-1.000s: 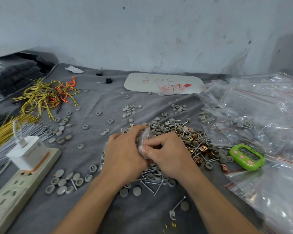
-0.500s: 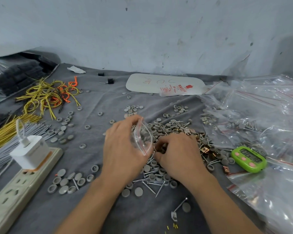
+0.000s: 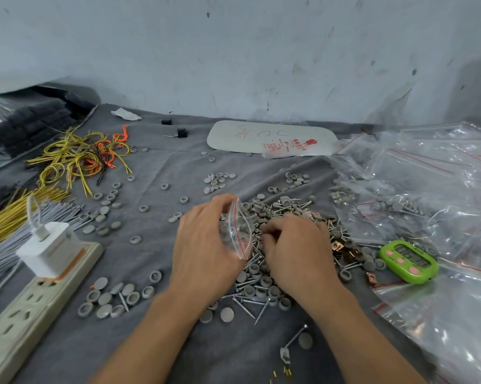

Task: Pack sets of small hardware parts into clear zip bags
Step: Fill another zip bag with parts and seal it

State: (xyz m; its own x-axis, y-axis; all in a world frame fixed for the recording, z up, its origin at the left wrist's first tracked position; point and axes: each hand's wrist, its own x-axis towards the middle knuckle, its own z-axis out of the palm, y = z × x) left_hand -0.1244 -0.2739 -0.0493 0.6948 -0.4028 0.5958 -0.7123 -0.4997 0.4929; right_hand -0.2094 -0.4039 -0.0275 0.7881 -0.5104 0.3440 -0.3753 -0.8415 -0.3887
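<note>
My left hand (image 3: pixel 203 245) holds a small clear zip bag (image 3: pixel 238 231) with a red seal line, its mouth spread open toward the right. A few grey caps show inside it. My right hand (image 3: pixel 294 248) lies knuckles-up on the mixed pile of grey caps, screws and copper clips (image 3: pixel 283 217), fingers curled down into the parts just right of the bag mouth. What the fingertips hold is hidden.
A heap of clear zip bags (image 3: pixel 427 189) fills the right side, with a green timer (image 3: pixel 408 261) at its edge. A power strip with a white charger (image 3: pixel 48 248) lies at the left, yellow and orange wires (image 3: pixel 78 159) behind it. Loose grey caps (image 3: pixel 109 297) dot the grey cloth.
The bag was pinched between both hands; now my left hand alone holds it with its mouth open, and my right hand has dropped onto the pile of parts.
</note>
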